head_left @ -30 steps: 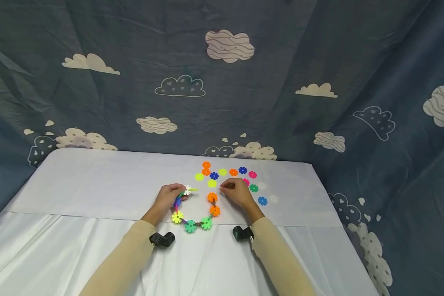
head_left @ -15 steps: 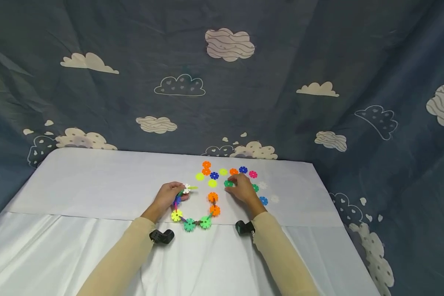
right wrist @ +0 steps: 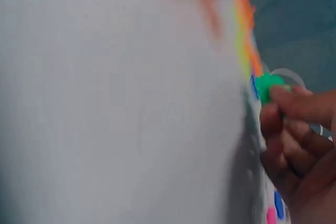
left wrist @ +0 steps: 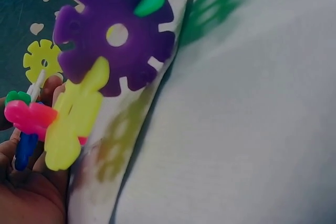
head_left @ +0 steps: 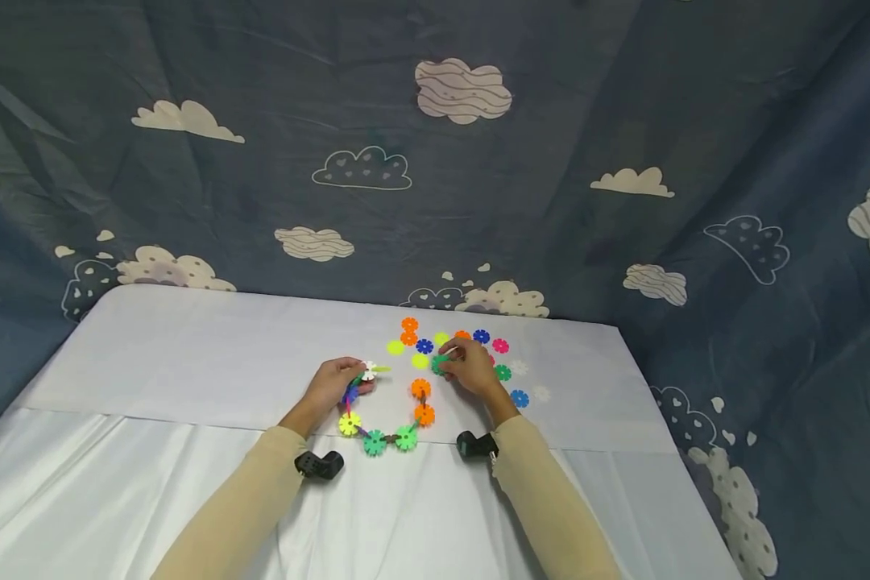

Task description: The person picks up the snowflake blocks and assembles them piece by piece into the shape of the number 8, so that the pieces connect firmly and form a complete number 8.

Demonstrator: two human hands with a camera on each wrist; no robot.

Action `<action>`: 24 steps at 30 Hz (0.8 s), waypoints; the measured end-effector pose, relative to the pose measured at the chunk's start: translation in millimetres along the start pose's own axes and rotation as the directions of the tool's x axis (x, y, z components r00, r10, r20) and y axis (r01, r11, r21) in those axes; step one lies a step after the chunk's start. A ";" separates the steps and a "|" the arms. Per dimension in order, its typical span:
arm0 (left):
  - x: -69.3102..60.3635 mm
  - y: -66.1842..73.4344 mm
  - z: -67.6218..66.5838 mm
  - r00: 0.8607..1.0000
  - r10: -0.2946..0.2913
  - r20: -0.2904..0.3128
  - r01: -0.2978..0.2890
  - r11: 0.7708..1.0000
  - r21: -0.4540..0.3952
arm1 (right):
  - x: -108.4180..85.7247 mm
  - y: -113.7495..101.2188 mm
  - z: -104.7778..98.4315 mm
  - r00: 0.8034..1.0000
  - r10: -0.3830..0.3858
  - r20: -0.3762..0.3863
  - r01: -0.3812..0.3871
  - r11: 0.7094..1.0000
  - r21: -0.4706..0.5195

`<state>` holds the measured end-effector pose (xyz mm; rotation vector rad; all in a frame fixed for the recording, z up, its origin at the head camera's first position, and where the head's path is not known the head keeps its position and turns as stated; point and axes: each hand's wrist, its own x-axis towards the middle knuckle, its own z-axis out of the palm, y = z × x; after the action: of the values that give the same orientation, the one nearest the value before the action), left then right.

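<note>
The left hand [head_left: 331,385] pinches one end of a chain [head_left: 374,442] made of bright flower discs pushed into each other. The chain bends round like a big letter U above the white cloth on the table [head_left: 188,354]. By the fingers there is a white disc [head_left: 369,371], and a thin yellow disc [head_left: 383,369] sticks out from it to the right. The other end of the chain has two orange discs [head_left: 424,415], and that end is just below the right hand [head_left: 473,372].

The right hand holds a loose green disc [head_left: 438,365] between the thumb and a finger. The green disc is well apart from the white disc.

In the left wrist view, a big purple disc [left wrist: 115,35] is close up. It is stuck to another yellow one and a green one. Pink, blue and white bits of the chain are next to the left hand.

More loose discs lie flat on the table, behind the right hand and beside it. There are orange ones [head_left: 409,324], dark blue ones [head_left: 424,345], yellow ones, pink ones, white ones, a light blue one [head_left: 519,398] and one more green one. At the back hangs a dark curtain [head_left: 261,185] with clouds [head_left: 464,93] on it
</note>
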<state>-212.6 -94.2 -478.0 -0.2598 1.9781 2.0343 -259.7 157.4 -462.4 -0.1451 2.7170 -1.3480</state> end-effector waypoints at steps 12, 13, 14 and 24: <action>2.3 -2.9 -0.1 1.000 0.009 -0.009 -0.010 0.999 -0.039 | -13.4 -30.9 31.1 0.980 -0.086 0.182 0.003 0.911 0.413; 2.1 -2.9 0.1 1.000 0.007 -0.011 -0.007 0.999 -0.036 | -12.8 -30.5 32.5 0.979 -0.088 0.184 0.004 0.908 0.418; 2.0 -2.7 0.2 1.000 0.004 -0.014 -0.004 1.000 -0.031 | -12.0 -29.8 34.1 0.979 -0.092 0.182 0.006 0.907 0.422; 2.5 -5.4 -0.2 0.998 0.050 -0.029 -0.051 0.998 -0.032 | -9.5 -32.2 45.8 0.988 -0.088 0.128 0.029 0.914 0.404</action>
<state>-213.2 -94.1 -483.9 -0.2489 1.9891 2.1067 -242.8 103.1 -463.8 -0.2776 2.2781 -1.8017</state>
